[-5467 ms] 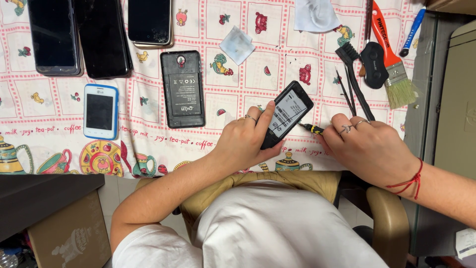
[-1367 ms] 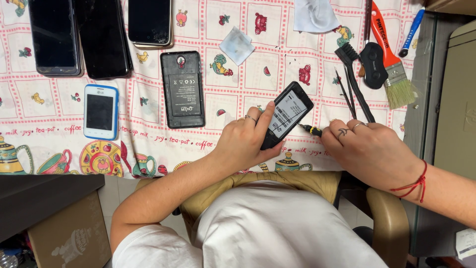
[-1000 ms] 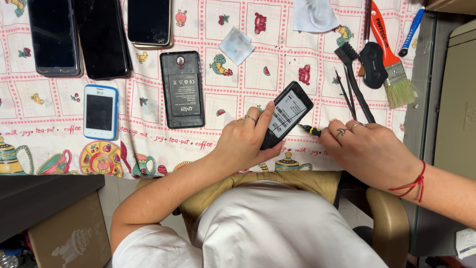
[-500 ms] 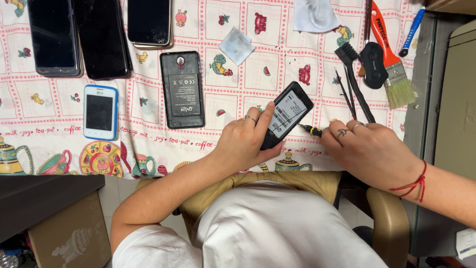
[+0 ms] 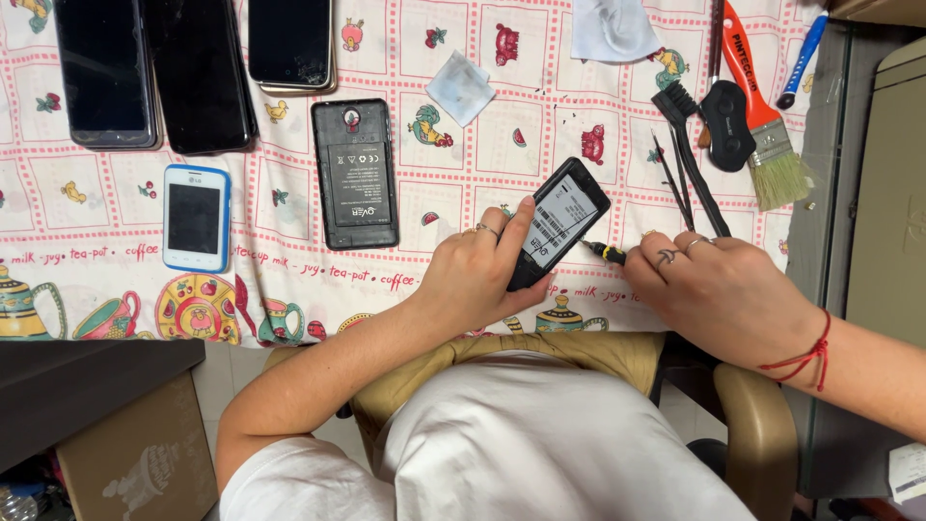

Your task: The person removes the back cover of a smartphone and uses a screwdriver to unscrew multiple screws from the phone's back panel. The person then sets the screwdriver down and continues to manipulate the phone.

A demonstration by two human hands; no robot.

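At table centre, the left hand (image 5: 477, 280) grips an opened phone (image 5: 558, 222), its long axis running from 7 to 1 o'clock. The right hand (image 5: 719, 294), at 3 o'clock, closes on a screwdriver (image 5: 608, 253) whose tip meets the phone's lower edge.

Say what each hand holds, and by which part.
Left hand grips the black phone by its lower end. Right hand holds a small screwdriver by its handle, mostly hidden.
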